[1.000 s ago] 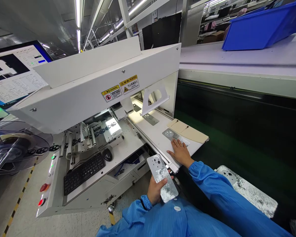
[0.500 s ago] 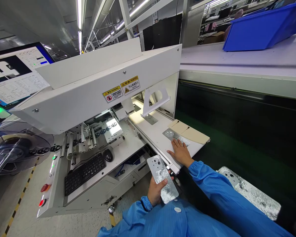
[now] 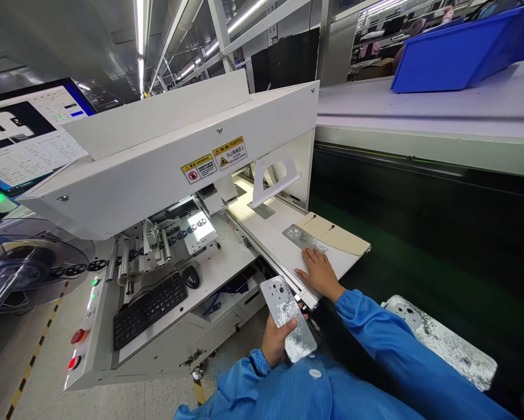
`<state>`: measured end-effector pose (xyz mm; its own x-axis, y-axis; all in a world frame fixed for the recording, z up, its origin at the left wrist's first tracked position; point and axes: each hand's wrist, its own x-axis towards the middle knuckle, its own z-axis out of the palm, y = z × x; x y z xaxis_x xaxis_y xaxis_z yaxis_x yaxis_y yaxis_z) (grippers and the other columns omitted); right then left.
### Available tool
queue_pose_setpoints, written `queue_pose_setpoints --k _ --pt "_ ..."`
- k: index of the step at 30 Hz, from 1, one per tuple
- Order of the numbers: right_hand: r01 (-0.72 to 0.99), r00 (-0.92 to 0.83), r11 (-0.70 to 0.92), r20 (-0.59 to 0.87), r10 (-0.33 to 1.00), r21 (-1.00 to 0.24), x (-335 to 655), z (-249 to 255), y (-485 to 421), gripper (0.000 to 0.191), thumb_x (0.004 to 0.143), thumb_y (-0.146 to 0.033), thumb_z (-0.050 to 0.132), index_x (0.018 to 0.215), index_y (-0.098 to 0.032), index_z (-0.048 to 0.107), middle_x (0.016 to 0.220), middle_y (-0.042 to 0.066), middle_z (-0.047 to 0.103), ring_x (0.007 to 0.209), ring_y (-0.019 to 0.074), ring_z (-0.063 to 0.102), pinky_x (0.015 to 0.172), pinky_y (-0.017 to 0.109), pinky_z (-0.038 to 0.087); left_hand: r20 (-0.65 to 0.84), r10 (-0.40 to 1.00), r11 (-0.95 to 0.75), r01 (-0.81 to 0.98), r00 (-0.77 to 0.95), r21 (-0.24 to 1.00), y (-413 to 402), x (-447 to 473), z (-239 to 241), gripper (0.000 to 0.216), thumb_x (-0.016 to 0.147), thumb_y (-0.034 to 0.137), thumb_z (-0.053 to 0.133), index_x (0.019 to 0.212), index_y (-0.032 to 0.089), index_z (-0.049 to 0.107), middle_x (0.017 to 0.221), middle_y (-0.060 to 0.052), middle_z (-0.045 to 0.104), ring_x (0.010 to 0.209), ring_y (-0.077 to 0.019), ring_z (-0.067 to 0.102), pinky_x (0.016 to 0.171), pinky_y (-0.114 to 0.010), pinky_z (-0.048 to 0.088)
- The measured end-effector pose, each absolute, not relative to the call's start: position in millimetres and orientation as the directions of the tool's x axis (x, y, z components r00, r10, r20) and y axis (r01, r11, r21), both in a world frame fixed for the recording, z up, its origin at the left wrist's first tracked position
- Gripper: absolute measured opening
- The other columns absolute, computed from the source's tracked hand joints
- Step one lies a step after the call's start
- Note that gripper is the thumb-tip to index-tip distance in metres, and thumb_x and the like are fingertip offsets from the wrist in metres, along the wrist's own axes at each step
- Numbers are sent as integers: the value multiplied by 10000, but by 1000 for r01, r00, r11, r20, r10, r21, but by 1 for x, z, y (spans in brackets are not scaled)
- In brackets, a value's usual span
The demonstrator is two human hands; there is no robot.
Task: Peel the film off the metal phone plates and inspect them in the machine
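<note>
My left hand grips a silvery phone back cover with camera holes, held upright near my chest. My right hand lies flat, fingers stretched, on the white feed belt of the machine. Its fingertips touch a second silvery cover lying on the belt beside a beige guide plate. A third cover rests on my right, past my blue sleeve.
A white machine housing with yellow warning labels spans the belt. A keyboard and mouse sit on its shelf, with a monitor at left. A dark green conveyor runs right; a blue bin stands behind.
The cover on the belt has slid a little farther toward the machine opening, and the grey plate ahead of it has moved in under the housing. My hands have hardly moved.
</note>
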<state>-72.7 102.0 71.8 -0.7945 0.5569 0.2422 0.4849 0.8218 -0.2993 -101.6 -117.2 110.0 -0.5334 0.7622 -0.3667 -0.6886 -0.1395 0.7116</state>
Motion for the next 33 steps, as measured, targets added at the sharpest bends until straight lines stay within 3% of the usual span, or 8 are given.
queue_pose_setpoints --k 5,9,12,20,24,28,33 --pt "264 -760 765 362 540 -588 -51 87 59 493 916 -507 358 1159 -174 628 1248 141 606 1193 287 521 1016 467 412 -394 761 -166 -742 -516 650 -116 -102 109 688 500 453 847 1065 135 614 1000 -149 699 926 -331 664 891 -481 465" --pt "220 -741 519 205 640 -826 -27 93 20 437 883 -532 417 1018 -202 669 1001 102 696 948 249 636 856 416 513 -467 717 -195 -792 -518 579 -114 -102 99 609 479 515 825 899 107 657 841 -124 707 909 -320 656 906 -451 454" --pt "234 -743 322 45 668 -917 -8 95 2 472 844 -587 443 988 -204 678 971 95 710 887 243 654 795 387 528 -520 626 -201 -764 -581 613 -113 -101 95 579 425 514 847 793 103 671 761 -98 702 816 -281 659 891 -414 460" --pt "300 -747 128 -150 648 -945 27 104 -11 580 745 -740 443 830 -208 660 793 58 687 735 214 623 662 326 514 -414 717 -165 -713 -561 681 -110 -89 112 653 490 529 831 940 82 678 864 -146 715 863 -299 665 880 -426 461" --pt "325 -744 131 -168 646 -937 34 103 -14 539 729 -740 472 702 -214 587 659 17 606 630 168 552 582 284 462 -429 687 -125 -677 -587 726 -110 -84 113 716 442 541 847 957 77 669 833 -135 712 819 -287 663 835 -415 474" --pt "312 -754 132 -161 636 -941 36 98 -17 523 683 -736 543 633 -215 543 607 -7 551 595 144 505 556 266 430 -386 715 -128 -652 -583 748 -113 -81 115 648 472 515 847 930 94 665 848 -115 710 782 -250 653 768 -366 481" --pt "246 -759 3 -191 622 -969 36 92 -18 544 641 -749 586 641 -206 563 576 -11 554 556 132 503 531 261 430 -410 688 -141 -664 -599 734 -118 -78 119 638 444 505 860 902 111 656 836 -93 705 739 -228 642 747 -356 480"
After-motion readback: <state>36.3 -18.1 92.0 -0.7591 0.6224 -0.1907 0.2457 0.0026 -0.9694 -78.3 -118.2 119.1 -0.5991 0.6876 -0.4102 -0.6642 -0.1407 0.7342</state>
